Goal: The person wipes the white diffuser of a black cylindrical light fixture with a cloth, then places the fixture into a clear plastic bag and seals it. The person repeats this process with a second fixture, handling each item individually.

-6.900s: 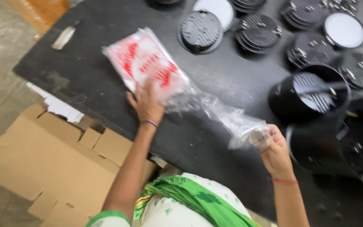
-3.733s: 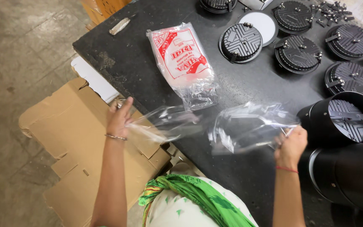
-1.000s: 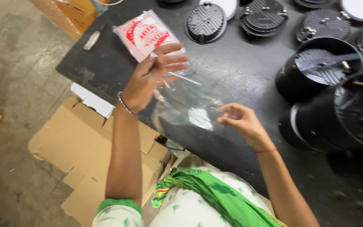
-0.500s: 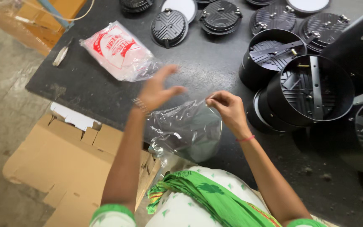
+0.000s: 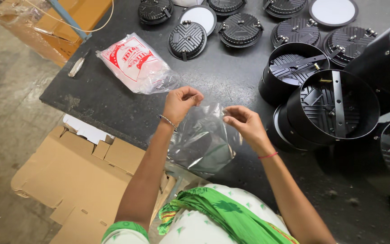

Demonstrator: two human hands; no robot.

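A clear plastic bag hangs between my two hands over the front part of the black table. My left hand pinches the bag's top edge on the left side, fingers closed on the film. My right hand pinches the same top edge on the right side. The bag's mouth is stretched between them and its body droops toward my chest. A pack of bags with red print lies on the table to the far left of my left hand.
Black cylindrical lamp housings stand close on the right. Several round black finned discs and white-faced discs lie along the far side. Flattened cardboard covers the floor at the left, and an orange box sits at the far left.
My left hand, open and spread half a second ago, has closed on the bag's top edge. Both hands now hold the bag's mouth apart, a little higher over the table.
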